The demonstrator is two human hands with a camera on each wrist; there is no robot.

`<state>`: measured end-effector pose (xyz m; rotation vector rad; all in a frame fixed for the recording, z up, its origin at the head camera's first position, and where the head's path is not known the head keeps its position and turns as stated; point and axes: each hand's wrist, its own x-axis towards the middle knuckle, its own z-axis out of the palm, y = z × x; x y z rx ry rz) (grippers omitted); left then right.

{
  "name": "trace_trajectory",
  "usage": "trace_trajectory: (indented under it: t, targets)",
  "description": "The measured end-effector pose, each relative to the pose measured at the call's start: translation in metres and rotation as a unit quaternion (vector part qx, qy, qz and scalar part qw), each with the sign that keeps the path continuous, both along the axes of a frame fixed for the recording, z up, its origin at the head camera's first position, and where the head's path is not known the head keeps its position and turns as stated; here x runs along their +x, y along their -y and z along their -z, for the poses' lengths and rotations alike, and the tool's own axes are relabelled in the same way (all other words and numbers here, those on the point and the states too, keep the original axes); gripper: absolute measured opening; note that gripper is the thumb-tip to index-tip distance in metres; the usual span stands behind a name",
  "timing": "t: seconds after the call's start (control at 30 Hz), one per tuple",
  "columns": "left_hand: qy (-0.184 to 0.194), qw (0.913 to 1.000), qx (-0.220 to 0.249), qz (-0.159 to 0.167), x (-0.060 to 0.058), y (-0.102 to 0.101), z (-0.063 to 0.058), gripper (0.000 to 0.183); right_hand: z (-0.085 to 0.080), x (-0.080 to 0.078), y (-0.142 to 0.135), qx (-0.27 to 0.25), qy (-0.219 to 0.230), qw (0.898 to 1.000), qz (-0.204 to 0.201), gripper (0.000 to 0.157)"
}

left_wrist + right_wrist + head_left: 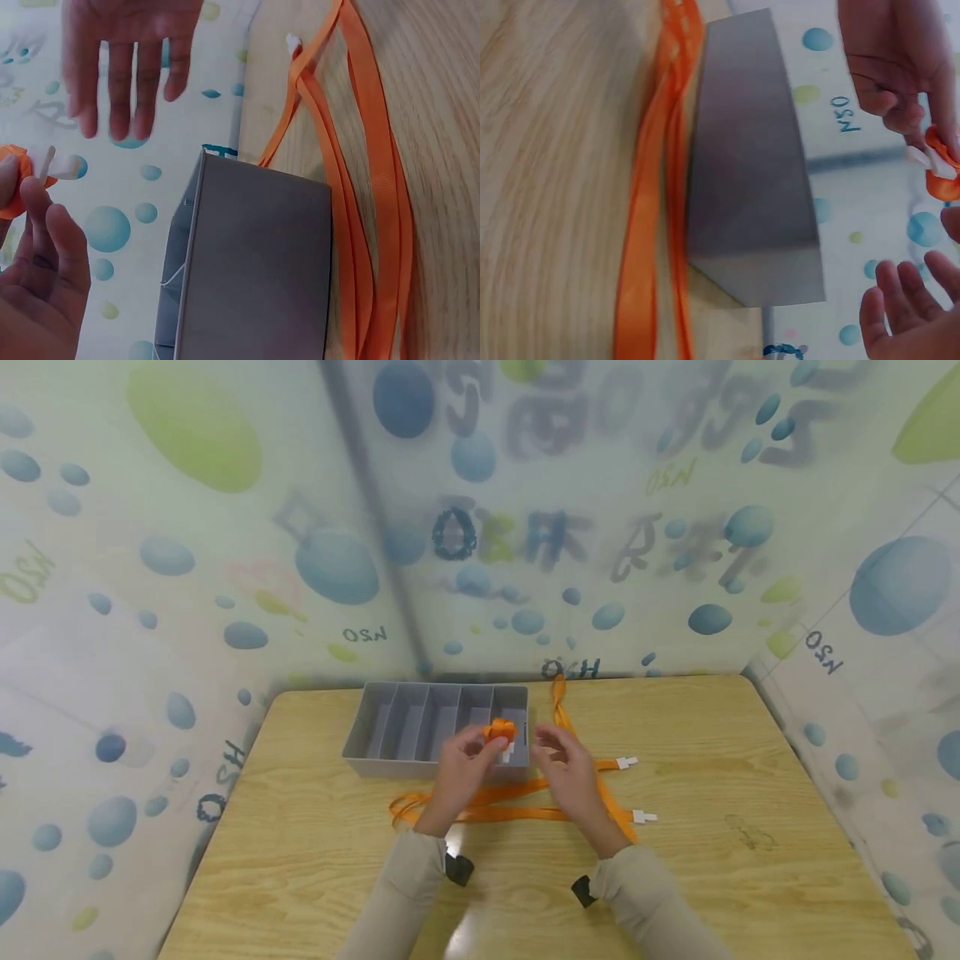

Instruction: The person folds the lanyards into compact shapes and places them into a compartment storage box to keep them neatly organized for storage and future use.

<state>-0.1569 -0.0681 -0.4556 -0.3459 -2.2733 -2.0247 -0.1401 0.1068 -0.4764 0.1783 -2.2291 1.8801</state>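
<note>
A rolled-up orange lanyard (pixel 500 729) with a white clip is pinched between the thumb and fingers of my left hand (pixel 461 772), above the right end of a grey divided box (pixel 397 767). Close by on the right, my right hand (pixel 567 774) holds nothing, its fingers spread and slightly bent. The left wrist view shows the roll's white clip (pixel 66 166) poking out beside the fingertips. More orange lanyards (pixel 517 814) lie on the table under and around both hands, partly hidden by them.
The wooden table (pixel 720 885) meets a patterned curtain-like wall (pixel 480 602) at the back. White lanyard clips (pixel 643 817) lie right of the hands. One lanyard strap (pixel 559 693) stretches to the table's back edge. Dark straps (pixel 459 868) are at the wrists.
</note>
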Motion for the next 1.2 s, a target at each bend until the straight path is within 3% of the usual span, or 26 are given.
trace_trajectory:
  t: [0.1, 0.13, 0.2, 0.3, 0.47, 0.63, 0.93, 1.2]
  targets:
    - [0.004, 0.9998, -0.014, -0.016, -0.006, -0.001, 0.001, 0.014, 0.021, -0.007, 0.002, 0.014, 0.014, 1.0, 0.006, 0.039]
    - [0.005, 0.9996, -0.015, -0.023, -0.01, -0.001, 0.007, 0.015, 0.029, -0.01, 0.003, 0.018, 0.014, 1.0, 0.007, 0.041]
    - [0.003, 0.9994, -0.012, -0.031, -0.017, -0.002, 0.019, 0.017, 0.035, -0.011, 0.005, 0.029, 0.018, 0.999, 0.005, 0.043]
    - [-0.01, 0.9992, -0.003, -0.039, -0.023, -0.004, 0.025, 0.018, 0.041, -0.011, 0.007, 0.036, 0.025, 0.999, 0.004, 0.047]
    - [-0.02, 0.9983, -0.01, -0.054, -0.028, -0.007, 0.03, 0.019, 0.047, -0.011, 0.009, 0.041, 0.027, 0.999, 0.0, 0.049]
    - [-0.033, 0.9948, -0.061, -0.074, -0.032, -0.007, 0.032, 0.019, 0.053, -0.014, 0.011, 0.049, 0.041, 0.998, -0.01, 0.045]
    - [-0.002, 0.9891, -0.121, -0.083, -0.041, -0.007, 0.039, 0.019, 0.051, -0.015, 0.012, 0.059, 0.071, 0.996, -0.009, 0.046]
    - [-0.002, 0.9804, -0.17, -0.099, -0.047, -0.009, 0.042, 0.017, 0.054, -0.017, 0.013, 0.047, 0.069, 0.996, -0.01, 0.046]
